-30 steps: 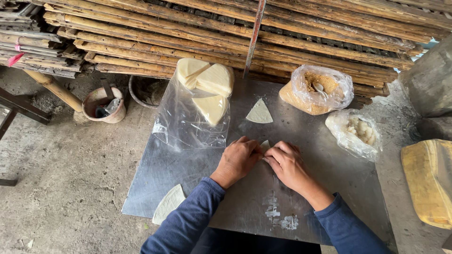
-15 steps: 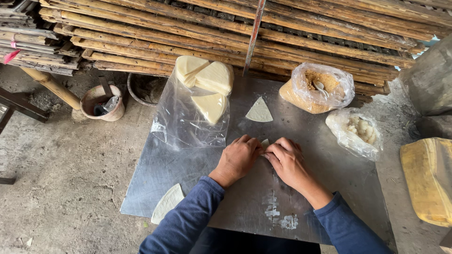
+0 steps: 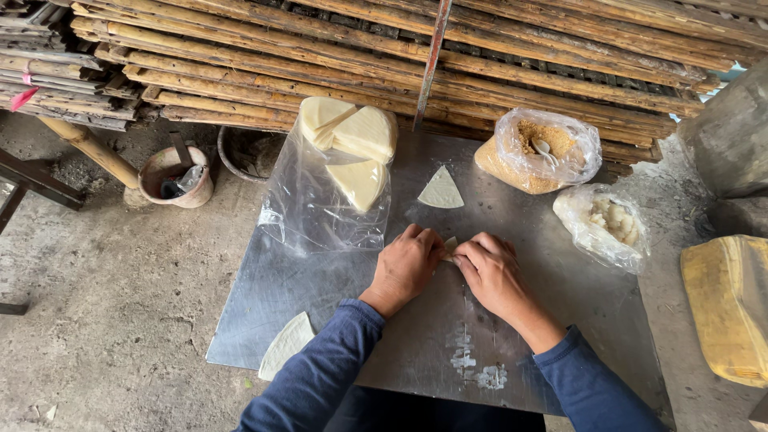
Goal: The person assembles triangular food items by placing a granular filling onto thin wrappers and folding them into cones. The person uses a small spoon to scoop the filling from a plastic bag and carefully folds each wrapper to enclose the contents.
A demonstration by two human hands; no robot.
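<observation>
My left hand (image 3: 406,264) and my right hand (image 3: 490,270) press side by side on a small pale wrapper piece (image 3: 450,244) on the steel sheet (image 3: 280,284); only a sliver of it shows between my fingers. A loose triangular wrapper (image 3: 441,190) lies just beyond my hands. Further back, a stack of wedge-shaped wrappers (image 3: 352,148) rests on clear plastic (image 3: 316,212). Another wrapper (image 3: 286,346) hangs over the sheet's near left edge.
A bag of brown crumbly filling with a spoon (image 3: 540,148) and a bag of white lumps (image 3: 608,222) sit at the right. Bamboo racks (image 3: 480,56) run along the back. A clay pot (image 3: 172,176) stands on the floor left; a yellow container (image 3: 728,308) right.
My hands stay pressed together on the same small piece; only the camera has shifted slightly.
</observation>
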